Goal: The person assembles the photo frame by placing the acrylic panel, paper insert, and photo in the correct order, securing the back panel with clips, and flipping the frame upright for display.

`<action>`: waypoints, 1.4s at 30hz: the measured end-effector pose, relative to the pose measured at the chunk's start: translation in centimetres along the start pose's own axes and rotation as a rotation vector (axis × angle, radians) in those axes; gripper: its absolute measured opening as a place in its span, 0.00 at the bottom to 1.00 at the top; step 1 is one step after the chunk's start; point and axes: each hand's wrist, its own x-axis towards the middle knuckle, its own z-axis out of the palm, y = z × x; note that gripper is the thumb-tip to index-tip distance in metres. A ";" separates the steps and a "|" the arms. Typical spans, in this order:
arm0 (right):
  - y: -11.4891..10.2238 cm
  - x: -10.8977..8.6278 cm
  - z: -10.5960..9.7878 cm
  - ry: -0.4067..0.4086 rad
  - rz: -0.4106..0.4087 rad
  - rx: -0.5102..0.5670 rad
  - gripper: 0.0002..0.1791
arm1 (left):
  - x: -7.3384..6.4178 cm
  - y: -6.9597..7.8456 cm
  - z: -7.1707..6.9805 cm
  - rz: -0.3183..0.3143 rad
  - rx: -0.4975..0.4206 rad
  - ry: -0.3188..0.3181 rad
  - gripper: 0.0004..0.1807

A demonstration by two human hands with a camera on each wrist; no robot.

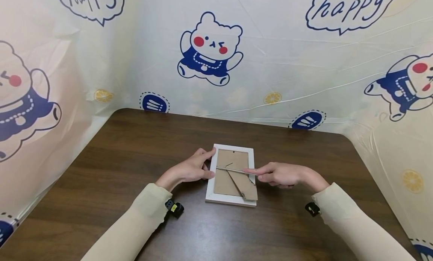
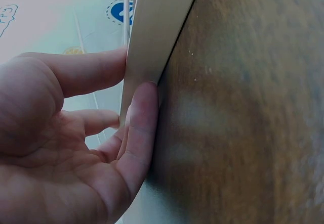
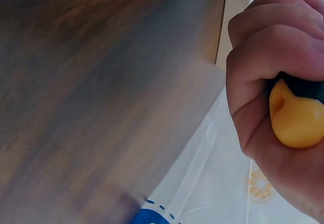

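A white picture frame (image 1: 211, 185) lies on the brown table with its tan backing board (image 1: 224, 185) facing up. An angled stand leg (image 1: 248, 189) shows at the board's lower right. My left hand (image 1: 193, 167) holds the frame's left side, its thumb and fingers spread along the edge; the left wrist view shows fingertips (image 2: 147, 90) against the side wall. In my right hand (image 1: 284, 174) is a screwdriver with a yellow and black handle (image 3: 298, 115), gripped by curled fingers. Its thin metal shaft (image 1: 233, 170) lies across the backing, tip at the frame's left inner edge.
Dark wood tabletop (image 1: 152, 140) surrounds the frame. A pale printed curtain (image 1: 264, 65) with bears and lemon slices hangs behind the table and at both sides. Black straps with small devices sit on both wrists.
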 end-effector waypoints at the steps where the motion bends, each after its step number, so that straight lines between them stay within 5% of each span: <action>1: 0.1 0.0 0.0 0.000 -0.001 0.008 0.27 | 0.0 0.0 0.0 0.000 -0.001 -0.001 0.50; 42: 1.8 0.8 0.4 -0.025 0.016 0.117 0.27 | 0.1 0.0 0.1 -0.010 -0.002 0.003 0.49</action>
